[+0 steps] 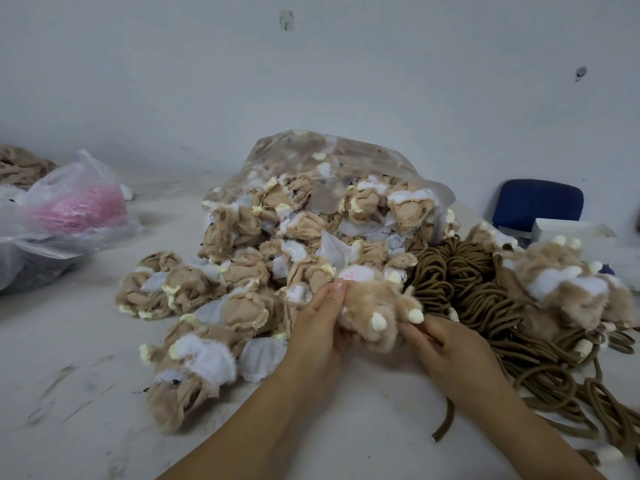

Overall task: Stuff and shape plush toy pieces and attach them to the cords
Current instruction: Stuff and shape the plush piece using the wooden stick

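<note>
White table [86, 393], both hands [322, 323] gripping furry plush piece [377, 306]

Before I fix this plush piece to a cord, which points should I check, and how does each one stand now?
1. Grip: both the left hand and the right hand hold the plush piece: ok.
2. Fur side out, cream claws showing: ok.
3. Stuffing full enough: cannot tell.
4. Brown cords lying beside the right hand: ok.
5. Loose cord end free by the right forearm: ok.
6. Cord already inside the piece: cannot tell, the hands hide it.
</note>
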{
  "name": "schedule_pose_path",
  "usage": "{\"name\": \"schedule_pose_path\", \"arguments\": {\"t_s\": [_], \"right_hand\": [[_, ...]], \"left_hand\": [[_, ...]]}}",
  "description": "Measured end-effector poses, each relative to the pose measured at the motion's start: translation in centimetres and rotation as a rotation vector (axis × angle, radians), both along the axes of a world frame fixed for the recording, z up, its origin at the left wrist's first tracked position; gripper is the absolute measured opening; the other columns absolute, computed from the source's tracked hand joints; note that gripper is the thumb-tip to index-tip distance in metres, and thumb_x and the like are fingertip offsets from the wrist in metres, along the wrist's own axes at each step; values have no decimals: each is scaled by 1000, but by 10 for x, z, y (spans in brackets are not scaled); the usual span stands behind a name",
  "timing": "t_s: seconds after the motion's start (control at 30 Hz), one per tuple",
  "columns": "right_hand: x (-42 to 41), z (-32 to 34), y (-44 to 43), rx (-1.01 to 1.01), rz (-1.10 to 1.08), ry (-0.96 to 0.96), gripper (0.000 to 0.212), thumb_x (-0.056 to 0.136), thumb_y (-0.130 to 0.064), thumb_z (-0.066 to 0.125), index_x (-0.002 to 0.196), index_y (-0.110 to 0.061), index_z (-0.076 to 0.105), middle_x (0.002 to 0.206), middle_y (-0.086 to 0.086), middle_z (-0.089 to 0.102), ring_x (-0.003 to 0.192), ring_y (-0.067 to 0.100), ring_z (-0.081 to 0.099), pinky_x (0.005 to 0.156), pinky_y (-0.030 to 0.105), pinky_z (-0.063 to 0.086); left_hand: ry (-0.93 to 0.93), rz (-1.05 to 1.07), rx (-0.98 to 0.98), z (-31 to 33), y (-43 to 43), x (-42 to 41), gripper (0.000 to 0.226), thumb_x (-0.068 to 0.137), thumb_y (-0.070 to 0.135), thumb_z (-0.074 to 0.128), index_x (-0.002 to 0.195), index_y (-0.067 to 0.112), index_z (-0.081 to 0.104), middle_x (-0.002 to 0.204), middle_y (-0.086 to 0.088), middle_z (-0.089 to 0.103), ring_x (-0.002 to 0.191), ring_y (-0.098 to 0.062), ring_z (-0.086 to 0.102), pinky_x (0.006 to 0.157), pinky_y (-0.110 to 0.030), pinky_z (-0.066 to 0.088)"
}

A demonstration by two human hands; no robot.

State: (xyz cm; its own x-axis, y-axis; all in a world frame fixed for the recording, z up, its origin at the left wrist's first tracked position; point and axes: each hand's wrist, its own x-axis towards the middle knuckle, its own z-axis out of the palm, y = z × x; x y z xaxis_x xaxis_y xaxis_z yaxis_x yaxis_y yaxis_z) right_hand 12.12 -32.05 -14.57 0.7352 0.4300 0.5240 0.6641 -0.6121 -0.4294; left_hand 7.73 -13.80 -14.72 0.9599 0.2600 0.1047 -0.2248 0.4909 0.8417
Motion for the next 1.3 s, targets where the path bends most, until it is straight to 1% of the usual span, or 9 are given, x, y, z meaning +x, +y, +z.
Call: {"name": "schedule_pose_path", "arguments": {"t_s": [0.13, 0.3, 0.47, 0.6, 0.8, 0.9, 0.97, 1.17, 1.3], "right_hand": [[-1, 2, 2, -11, 8, -6, 47, 81, -63, 35, 63, -23, 52, 55, -10, 49, 65, 10, 51, 55, 18, 31], [1, -2, 2, -32, -7, -17, 46, 84, -58, 41, 64, -19, 55, 55, -9, 50, 59, 10, 49, 55, 15, 29], [-2, -5, 7, 35, 3, 45, 63, 76, -69, 32, 67, -14, 62, 60, -4, 57, 59, 9, 52, 58, 27, 39], [-4, -9, 12, 81, -25, 75, 31, 88, -43, 55, 58, -37, 47, 55, -11, 52, 61, 4, 54, 56, 16, 38], [-6, -14, 19, 82, -111, 113, 36, 91, -26, 55, 58, -35, 47, 57, -16, 52, 59, 3, 49, 54, 17, 33], [-8, -15, 22, 79, -125, 122, 24, 92, -29, 54, 77, -19, 68, 75, -1, 69, 75, 21, 62, 60, 30, 35], [-7, -14, 21, 62, -120, 95, 27, 92, -35, 53, 85, -17, 71, 80, 1, 71, 74, 18, 60, 61, 29, 33], [-2, -1, 9, -49, -99, 89, 32, 89, -50, 50, 66, -29, 58, 59, -12, 54, 60, 5, 51, 55, 17, 34], [-1, 6, 4, -74, -60, 67, 60, 79, -68, 33, 67, -17, 61, 61, -5, 58, 62, 10, 54, 60, 30, 42]], "left_hand": [[4, -17, -17, -3, 0, 3, 39, 82, 40, 58, 100, 11, 76, 112, -19, 72, 102, -26, 70, 92, -41, 56], [-21, 58, 187, -5, -2, 2, 41, 91, 44, 52, 104, 12, 74, 108, -14, 74, 107, -29, 69, 95, -45, 53], [-81, 101, 347, -6, -6, 0, 44, 94, 44, 45, 98, 9, 71, 97, -11, 76, 95, -23, 72, 82, -30, 57], [-85, 86, 322, -4, -9, -1, 35, 96, 40, 49, 94, 15, 74, 97, -11, 76, 95, -23, 72, 83, -31, 58], [-73, 64, 333, -6, -19, -2, 29, 98, 36, 53, 108, 14, 68, 102, -7, 76, 98, -23, 72, 85, -34, 59], [-62, 44, 338, -7, -16, -1, 24, 98, 31, 55, 111, 15, 67, 104, -8, 75, 101, -25, 71, 90, -40, 57], [-63, 48, 328, -9, -13, 0, 34, 92, 38, 58, 114, 13, 65, 105, -7, 75, 101, -24, 71, 88, -39, 57], [2, 94, 285, -8, -6, 5, 54, 81, 56, 66, 112, 12, 66, 104, -12, 75, 103, -31, 70, 93, -50, 55], [7, 44, 231, -7, -5, 5, 44, 84, 47, 61, 109, 11, 68, 105, -17, 74, 105, -37, 68, 95, -51, 52]]}}
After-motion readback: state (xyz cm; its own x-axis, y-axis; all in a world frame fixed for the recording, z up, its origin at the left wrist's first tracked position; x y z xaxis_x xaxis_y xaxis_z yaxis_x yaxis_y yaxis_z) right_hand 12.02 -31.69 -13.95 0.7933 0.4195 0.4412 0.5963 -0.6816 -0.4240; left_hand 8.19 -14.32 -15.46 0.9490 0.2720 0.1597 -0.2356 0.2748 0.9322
